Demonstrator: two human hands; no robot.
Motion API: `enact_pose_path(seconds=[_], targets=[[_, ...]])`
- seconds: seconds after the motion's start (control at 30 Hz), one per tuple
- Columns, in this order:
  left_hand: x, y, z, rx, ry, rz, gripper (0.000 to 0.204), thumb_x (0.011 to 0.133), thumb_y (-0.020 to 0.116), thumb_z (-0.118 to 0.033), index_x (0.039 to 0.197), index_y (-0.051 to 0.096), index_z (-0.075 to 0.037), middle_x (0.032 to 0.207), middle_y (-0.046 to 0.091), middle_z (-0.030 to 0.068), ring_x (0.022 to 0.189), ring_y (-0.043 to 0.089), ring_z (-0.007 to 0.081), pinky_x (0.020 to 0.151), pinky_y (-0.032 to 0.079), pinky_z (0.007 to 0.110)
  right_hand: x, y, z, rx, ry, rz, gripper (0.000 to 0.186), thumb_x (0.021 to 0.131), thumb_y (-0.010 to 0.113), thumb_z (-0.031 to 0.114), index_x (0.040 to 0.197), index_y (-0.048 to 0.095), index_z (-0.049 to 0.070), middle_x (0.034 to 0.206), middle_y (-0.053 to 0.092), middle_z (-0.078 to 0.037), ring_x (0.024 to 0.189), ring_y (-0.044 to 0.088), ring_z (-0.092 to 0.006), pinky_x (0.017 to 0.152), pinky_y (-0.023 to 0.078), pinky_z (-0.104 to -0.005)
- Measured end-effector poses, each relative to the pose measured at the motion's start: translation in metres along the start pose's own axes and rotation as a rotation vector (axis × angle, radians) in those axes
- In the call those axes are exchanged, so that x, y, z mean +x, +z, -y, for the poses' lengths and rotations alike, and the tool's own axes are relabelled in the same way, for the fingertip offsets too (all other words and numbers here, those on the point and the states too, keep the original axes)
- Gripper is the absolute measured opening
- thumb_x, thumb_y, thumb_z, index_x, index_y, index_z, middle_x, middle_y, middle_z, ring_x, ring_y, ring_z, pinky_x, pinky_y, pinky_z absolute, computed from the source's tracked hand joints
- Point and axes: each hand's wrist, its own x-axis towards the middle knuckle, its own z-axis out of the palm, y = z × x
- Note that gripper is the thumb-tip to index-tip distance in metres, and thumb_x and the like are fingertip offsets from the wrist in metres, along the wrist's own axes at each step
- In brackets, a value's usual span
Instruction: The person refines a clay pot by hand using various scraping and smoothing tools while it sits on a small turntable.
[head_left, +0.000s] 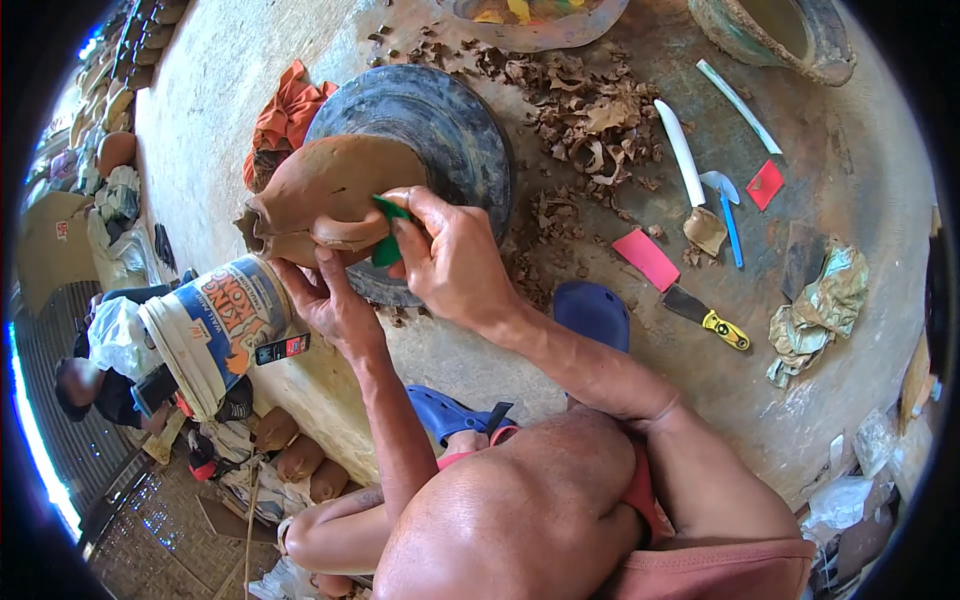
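Over the wheel [440,115], pinches a green scraper [386,249] in right fingers [424,204] beside the handle [345,236] of a clay vessel [335,180]; touches it with left fingers [332,270], cannot tell if gripping.

The pot [335,175] is lying over the left part of the wheel [470,150], and its one end is extending past the edge. The left hand [338,308] is touching the pot at its near side, while the right hand [455,265] is holding a scraper [386,253] beside it. Behind the pot, a cloth [285,118] is lying next to the wheel. To the left of the left hand, a bucket [220,330] is standing. Right of the wheel, clay scraps [600,120] are lying. Farther right, a knife [688,305] is lying between a shoe [592,312] and a wrapper [825,305].
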Motion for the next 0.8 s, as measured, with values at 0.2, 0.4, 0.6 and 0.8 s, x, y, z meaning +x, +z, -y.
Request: enact_pose_path(seconds=[0.2,0.4,0.6,0.8], targets=[[0.000,-0.001,0.002,-0.014,0.022,0.005,0.073,0.112,0.061,-0.022,0.171,0.022,-0.002,0.169,0.039,0.0171,0.149,0.047,0.0257,0.123,0.039,0.043,-0.006,-0.004,0.008,0.190,0.098,0.055,0.021,0.103,0.058,-0.002,0.122,0.068,-0.002,0.082,0.076,-0.017,0.069,0.078,-0.0199,0.060,0.061,-0.0354],[0.003,-0.009,0.009,-0.036,0.007,0.023,0.070,0.112,0.062,-0.021,0.169,0.026,-0.002,0.168,0.041,0.0151,0.149,0.047,0.0246,0.122,0.040,0.041,-0.021,-0.027,0.035,0.217,0.065,0.157,0.021,0.102,0.062,-0.004,0.121,0.070,0.002,0.086,0.077,-0.012,0.069,0.075,-0.0126,0.058,0.060,-0.0299],[0.007,-0.019,0.011,-0.111,-0.048,0.030,0.076,0.112,0.059,-0.028,0.173,0.019,-0.008,0.175,0.031,0.0150,0.158,0.037,0.0265,0.125,0.036,0.046,-0.004,-0.055,0.036,0.049,0.098,-0.033,0.027,0.104,0.063,0.000,0.129,0.069,0.002,0.091,0.079,-0.011,0.070,0.075,-0.0120,0.060,0.062,-0.0293],[-0.010,-0.013,-0.003,-0.066,0.215,0.076,0.115,0.096,0.077,-0.045,0.176,-0.002,-0.019,0.182,0.001,0.0189,0.166,0.009,0.0407,0.132,0.017,0.056,0.000,-0.033,-0.003,-0.065,0.073,0.107,0.023,0.100,0.065,0.001,0.123,0.068,0.002,0.086,0.076,-0.021,0.077,0.080,-0.0287,0.066,0.061,-0.0385]])
